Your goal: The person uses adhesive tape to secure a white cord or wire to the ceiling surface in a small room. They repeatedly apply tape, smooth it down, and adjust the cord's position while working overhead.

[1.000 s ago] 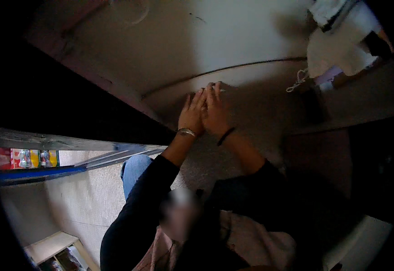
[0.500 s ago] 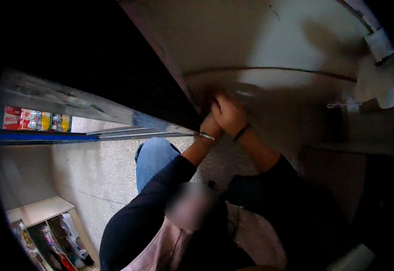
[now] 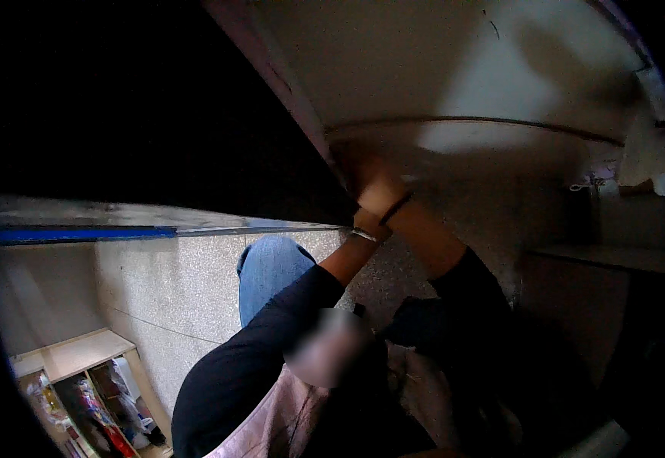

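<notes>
My right hand (image 3: 380,189) reaches up against the dark edge of a tall black panel (image 3: 195,114), a dark band around its wrist. Its fingers run into deep shadow and are smeared by motion, so what they touch cannot be made out. Just below and behind it lies my left hand (image 3: 369,220), with a light metal band (image 3: 363,233) at the wrist. The right hand and wrist cover most of it, and its fingers are hidden. The two wrists nearly cross beside the panel's lower right corner.
A pale wall (image 3: 454,84) rises beyond my hands. At left are a blue-edged shelf (image 3: 80,235) and, lower, an open wooden cabinet (image 3: 73,355) holding packets. My jeans-clad knee (image 3: 275,275) shows over speckled floor (image 3: 180,282). White papers (image 3: 645,156) hang at right.
My right hand has slid from on top of my left hand to farther up along the panel edge. The view has shifted, and the red and yellow packages on the shelf no longer show.
</notes>
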A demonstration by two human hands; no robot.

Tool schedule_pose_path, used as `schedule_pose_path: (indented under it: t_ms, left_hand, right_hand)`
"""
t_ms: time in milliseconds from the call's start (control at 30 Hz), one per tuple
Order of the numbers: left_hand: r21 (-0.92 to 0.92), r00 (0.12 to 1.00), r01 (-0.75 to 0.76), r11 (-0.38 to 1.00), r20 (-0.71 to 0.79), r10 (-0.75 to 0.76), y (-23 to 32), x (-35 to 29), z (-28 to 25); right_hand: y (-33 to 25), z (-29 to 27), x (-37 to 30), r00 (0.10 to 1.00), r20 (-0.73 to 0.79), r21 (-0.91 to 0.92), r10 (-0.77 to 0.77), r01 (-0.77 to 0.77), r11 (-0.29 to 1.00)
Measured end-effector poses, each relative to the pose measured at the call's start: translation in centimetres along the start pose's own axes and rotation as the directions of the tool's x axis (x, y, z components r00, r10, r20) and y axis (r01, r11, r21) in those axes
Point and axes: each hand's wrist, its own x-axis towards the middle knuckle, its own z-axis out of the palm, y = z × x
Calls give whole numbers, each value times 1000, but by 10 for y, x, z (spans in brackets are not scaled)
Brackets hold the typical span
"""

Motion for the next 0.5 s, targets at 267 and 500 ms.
schedule_pose_path:
  t_ms: [267,500]
  left_hand:
    - [8,988,-140,990,-69,140,-12,7,13]
    - [-172,914,-316,933,-318,251,23,2,-13]
  right_hand:
    - [-14,-18,14,973,199,31,116,-125,992]
    - [-6,-45,12,980,176,108,88,-108,988]
